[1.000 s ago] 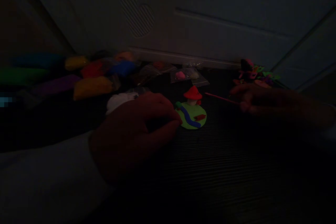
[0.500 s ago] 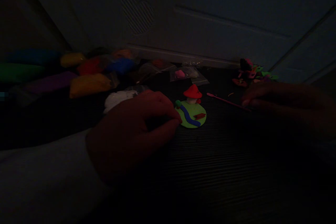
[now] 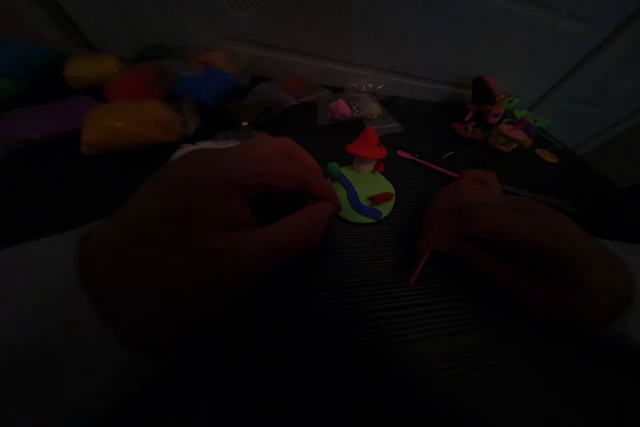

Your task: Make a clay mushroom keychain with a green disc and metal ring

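Note:
A light-green clay disc (image 3: 350,210) carries a red-capped clay mushroom (image 3: 367,145) with a white stem, a blue wavy strip (image 3: 356,200), a small brown-red piece (image 3: 381,199) and a dark green ball (image 3: 333,170). My left hand (image 3: 225,213) pinches the disc's left edge between thumb and forefinger. To the right of the disc, my right hand (image 3: 500,237) is closed around a thin reddish stick (image 3: 419,268), whose tip points down and left, apart from the disc. Behind that hand lies a pink modelling tool (image 3: 427,163), its far end hidden by the hand.
Bags of coloured clay, among them an orange bag (image 3: 133,125) and a blue bag (image 3: 207,85), lie at the back left. Small clear bags (image 3: 357,110) sit behind the mushroom. Colourful clay pieces (image 3: 505,120) are heaped at the back right, before a panelled surface (image 3: 400,27). The scene is very dark.
My right hand has moved left and down, and a thin stick now shows in it. My left hand stays at the disc's edge. The view has shifted, bringing the hands closer.

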The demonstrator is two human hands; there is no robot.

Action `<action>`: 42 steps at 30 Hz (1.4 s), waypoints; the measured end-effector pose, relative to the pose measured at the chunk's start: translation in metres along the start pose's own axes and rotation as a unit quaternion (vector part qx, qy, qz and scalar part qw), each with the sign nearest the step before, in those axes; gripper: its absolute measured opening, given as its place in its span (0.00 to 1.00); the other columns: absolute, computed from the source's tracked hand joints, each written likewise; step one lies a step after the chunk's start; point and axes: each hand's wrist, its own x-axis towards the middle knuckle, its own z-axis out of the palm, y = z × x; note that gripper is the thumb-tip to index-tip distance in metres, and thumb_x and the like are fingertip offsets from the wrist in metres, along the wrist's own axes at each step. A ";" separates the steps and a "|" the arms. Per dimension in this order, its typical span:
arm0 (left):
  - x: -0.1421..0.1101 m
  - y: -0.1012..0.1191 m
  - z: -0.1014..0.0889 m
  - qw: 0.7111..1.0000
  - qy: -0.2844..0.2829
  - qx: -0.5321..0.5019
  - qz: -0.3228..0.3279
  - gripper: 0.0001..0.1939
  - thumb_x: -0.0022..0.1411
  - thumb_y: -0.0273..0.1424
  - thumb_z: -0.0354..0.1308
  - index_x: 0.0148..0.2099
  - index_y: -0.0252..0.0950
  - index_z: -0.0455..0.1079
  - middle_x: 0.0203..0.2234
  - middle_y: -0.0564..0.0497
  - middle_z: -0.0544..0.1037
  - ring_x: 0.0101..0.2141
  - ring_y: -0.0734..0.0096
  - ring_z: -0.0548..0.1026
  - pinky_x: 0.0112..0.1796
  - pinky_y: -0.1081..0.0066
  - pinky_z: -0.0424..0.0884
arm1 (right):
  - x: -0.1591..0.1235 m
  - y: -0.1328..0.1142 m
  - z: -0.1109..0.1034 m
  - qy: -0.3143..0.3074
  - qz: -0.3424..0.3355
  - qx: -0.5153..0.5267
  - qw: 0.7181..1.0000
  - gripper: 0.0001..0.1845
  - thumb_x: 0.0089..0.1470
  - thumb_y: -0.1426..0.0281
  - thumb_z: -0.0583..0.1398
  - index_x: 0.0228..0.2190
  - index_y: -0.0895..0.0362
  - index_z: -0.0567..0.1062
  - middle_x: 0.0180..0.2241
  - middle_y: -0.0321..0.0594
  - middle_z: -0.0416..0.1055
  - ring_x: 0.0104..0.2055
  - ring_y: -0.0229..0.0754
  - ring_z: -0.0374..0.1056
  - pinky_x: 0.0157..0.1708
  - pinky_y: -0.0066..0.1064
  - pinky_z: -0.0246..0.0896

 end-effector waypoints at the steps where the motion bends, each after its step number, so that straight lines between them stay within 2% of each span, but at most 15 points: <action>1: 0.000 0.000 0.000 1.000 -0.001 0.004 0.002 0.09 0.56 0.37 0.52 0.32 0.41 0.71 0.31 0.59 0.74 0.32 0.73 0.71 0.34 0.74 0.66 | 0.000 0.000 0.000 -0.006 -0.003 -0.005 1.000 0.11 0.54 0.76 0.53 0.38 0.52 0.70 0.37 0.34 0.68 0.42 0.36 0.63 0.42 0.35 0.48; 7: -0.001 -0.007 0.003 1.000 0.007 -0.001 0.022 0.07 0.57 0.36 0.52 0.33 0.42 0.70 0.32 0.59 0.74 0.32 0.74 0.72 0.32 0.73 0.66 | 0.001 0.002 -0.001 -0.014 -0.015 -0.021 1.000 0.13 0.53 0.76 0.53 0.39 0.51 0.69 0.38 0.33 0.68 0.42 0.36 0.62 0.42 0.34 0.49; 12: 0.000 -0.011 0.004 0.998 0.019 -0.003 0.052 0.08 0.57 0.39 0.51 0.34 0.45 0.70 0.31 0.61 0.74 0.32 0.74 0.72 0.30 0.73 0.66 | 0.001 0.001 0.000 -0.017 -0.014 -0.028 0.999 0.12 0.53 0.76 0.53 0.39 0.51 0.70 0.39 0.34 0.68 0.42 0.37 0.63 0.42 0.35 0.49; 20: -0.004 -0.017 0.006 0.998 0.017 0.013 0.065 0.06 0.57 0.40 0.52 0.36 0.48 0.69 0.33 0.63 0.73 0.33 0.74 0.72 0.30 0.72 0.67 | -0.001 0.001 0.000 -0.004 -0.035 -0.063 0.997 0.13 0.54 0.77 0.52 0.40 0.52 0.69 0.38 0.34 0.68 0.42 0.38 0.64 0.41 0.38 0.47; 24: -0.004 -0.019 0.006 0.998 0.018 0.004 0.065 0.06 0.58 0.41 0.51 0.36 0.51 0.68 0.34 0.64 0.72 0.33 0.75 0.72 0.30 0.71 0.67 | -0.001 0.000 0.000 -0.001 -0.040 -0.087 0.995 0.14 0.54 0.76 0.51 0.40 0.51 0.69 0.39 0.35 0.69 0.42 0.39 0.64 0.40 0.41 0.46; 32: -0.002 -0.013 0.004 1.000 0.007 -0.001 0.017 0.08 0.57 0.42 0.50 0.34 0.48 0.69 0.32 0.63 0.73 0.33 0.74 0.72 0.31 0.70 0.67 | -0.002 -0.010 0.003 0.024 -0.038 -0.138 0.989 0.15 0.55 0.77 0.49 0.40 0.51 0.68 0.39 0.36 0.70 0.42 0.41 0.64 0.40 0.43 0.46; 35: -0.001 -0.011 0.003 1.000 0.009 0.000 0.020 0.09 0.56 0.42 0.51 0.34 0.48 0.69 0.32 0.64 0.73 0.33 0.72 0.73 0.31 0.71 0.67 | -0.004 -0.010 0.002 0.032 -0.040 -0.150 0.987 0.15 0.55 0.76 0.48 0.40 0.51 0.68 0.39 0.36 0.70 0.43 0.42 0.64 0.40 0.43 0.47; 39: -0.001 -0.009 0.003 1.000 0.003 0.004 0.014 0.09 0.56 0.40 0.51 0.34 0.46 0.70 0.33 0.62 0.74 0.34 0.71 0.72 0.33 0.71 0.68 | -0.004 -0.008 0.001 0.026 -0.039 -0.136 0.990 0.15 0.54 0.77 0.49 0.40 0.52 0.68 0.39 0.37 0.70 0.43 0.43 0.64 0.38 0.41 0.50; 42: -0.002 -0.009 0.003 1.000 0.004 -0.005 0.013 0.08 0.55 0.40 0.52 0.33 0.46 0.70 0.32 0.62 0.74 0.33 0.72 0.73 0.32 0.71 0.67 | -0.002 -0.010 0.002 0.027 -0.034 -0.128 0.991 0.13 0.54 0.76 0.49 0.39 0.51 0.68 0.38 0.37 0.71 0.42 0.44 0.65 0.39 0.42 0.49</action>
